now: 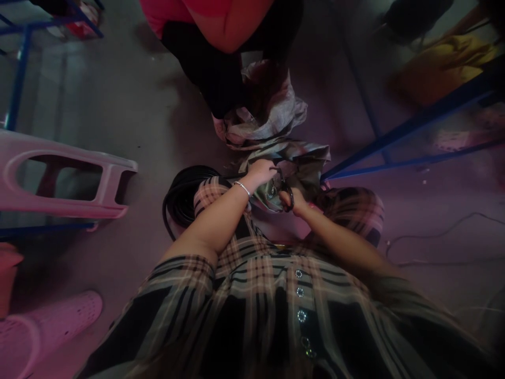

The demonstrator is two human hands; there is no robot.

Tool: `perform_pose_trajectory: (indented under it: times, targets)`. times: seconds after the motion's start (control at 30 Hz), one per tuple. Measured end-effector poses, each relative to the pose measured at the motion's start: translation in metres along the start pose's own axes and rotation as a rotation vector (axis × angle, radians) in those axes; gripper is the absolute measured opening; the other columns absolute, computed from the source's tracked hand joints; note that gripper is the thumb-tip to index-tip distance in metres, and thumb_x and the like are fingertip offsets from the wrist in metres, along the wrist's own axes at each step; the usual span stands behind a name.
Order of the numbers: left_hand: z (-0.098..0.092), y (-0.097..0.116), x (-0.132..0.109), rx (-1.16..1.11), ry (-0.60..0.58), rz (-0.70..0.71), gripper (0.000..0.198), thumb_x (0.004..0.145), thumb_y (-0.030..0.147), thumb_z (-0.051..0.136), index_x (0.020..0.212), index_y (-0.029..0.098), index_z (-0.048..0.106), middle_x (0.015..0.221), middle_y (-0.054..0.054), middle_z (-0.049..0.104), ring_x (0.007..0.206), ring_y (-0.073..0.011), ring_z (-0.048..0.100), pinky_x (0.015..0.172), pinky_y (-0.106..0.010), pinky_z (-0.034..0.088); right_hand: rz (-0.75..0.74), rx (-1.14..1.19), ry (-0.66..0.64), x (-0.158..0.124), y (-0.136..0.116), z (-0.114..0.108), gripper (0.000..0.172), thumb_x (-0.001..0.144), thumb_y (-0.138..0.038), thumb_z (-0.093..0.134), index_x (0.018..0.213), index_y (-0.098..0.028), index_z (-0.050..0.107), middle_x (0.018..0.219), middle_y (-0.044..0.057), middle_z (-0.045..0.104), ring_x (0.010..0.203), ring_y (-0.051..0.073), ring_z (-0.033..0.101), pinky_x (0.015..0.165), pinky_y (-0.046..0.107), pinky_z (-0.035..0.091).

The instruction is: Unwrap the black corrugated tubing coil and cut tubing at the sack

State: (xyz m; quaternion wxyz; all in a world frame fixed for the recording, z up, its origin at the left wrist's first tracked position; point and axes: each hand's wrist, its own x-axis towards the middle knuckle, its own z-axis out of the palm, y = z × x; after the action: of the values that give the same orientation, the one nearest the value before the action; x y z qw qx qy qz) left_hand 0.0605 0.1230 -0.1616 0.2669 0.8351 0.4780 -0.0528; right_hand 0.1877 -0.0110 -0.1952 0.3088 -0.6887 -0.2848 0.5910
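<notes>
My left hand (260,172), with a bracelet at its wrist, is closed around a black strand that runs from a black coil (177,197) beside my left knee. My right hand (296,202) grips scissors (291,197) with dark looped handles. Their blades point up toward the strand's end near my left fingers; dim light and blur hide whether they touch it. Below both hands, a crumpled greenish sack (268,196) lies open between my knees. What is inside it is hard to make out.
Facing me sits a person in a pink top (213,16) with a whitish sack (282,113) by their feet. A plastic stool (114,210) lies at left, above a pink perforated basket (67,316). Blue metal bars (414,126) cross the right; a cable (434,234) lies on the floor.
</notes>
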Motion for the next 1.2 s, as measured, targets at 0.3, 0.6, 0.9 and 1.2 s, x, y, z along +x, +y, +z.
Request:
perform_pose_trajectory:
  times: [0.3,0.6,0.9,1.2]
  targets:
    - [-0.002,-0.005,0.002,-0.016,0.066,-0.006,0.036,0.098,0.032,0.054,0.122,0.023,0.079,0.128,-0.007,0.077,0.118,-0.0243,0.068,0.102,-0.033,0.052,0.093,0.063,-0.16,0.016,0.013,-0.003,0.015,0.079,-0.033,0.061,0.074,-0.019,0.056,0.06,0.004,0.063,0.054,0.017,0.062,0.04,0.022,0.034]
    - [-0.002,0.003,-0.001,-0.03,0.018,0.01,0.036,0.097,0.034,0.056,0.122,0.027,0.08,0.126,-0.006,0.077,0.116,-0.026,0.068,0.098,-0.036,0.053,0.012,-0.042,-0.264,0.011,0.003,-0.004,0.024,0.086,-0.032,0.054,0.068,-0.017,0.06,0.06,0.007,0.067,0.051,0.015,0.056,0.043,0.022,0.036]
    - [0.0,0.005,0.0,-0.008,-0.009,0.023,0.036,0.097,0.032,0.055,0.122,0.023,0.08,0.125,-0.008,0.078,0.115,-0.0259,0.069,0.099,-0.036,0.053,-0.077,-0.009,-0.19,0.004,0.0,0.0,0.022,0.076,-0.03,0.055,0.057,-0.02,0.053,0.049,0.004,0.057,0.046,0.016,0.055,0.044,0.025,0.038]
    - [0.004,0.003,0.002,0.031,-0.02,0.017,0.035,0.097,0.03,0.055,0.122,0.021,0.079,0.125,-0.009,0.077,0.116,-0.0238,0.069,0.1,-0.032,0.051,-0.039,0.072,-0.065,0.003,0.007,0.009,0.021,0.073,-0.03,0.058,0.057,-0.022,0.047,0.046,-0.001,0.049,0.04,0.012,0.049,0.039,0.023,0.031]
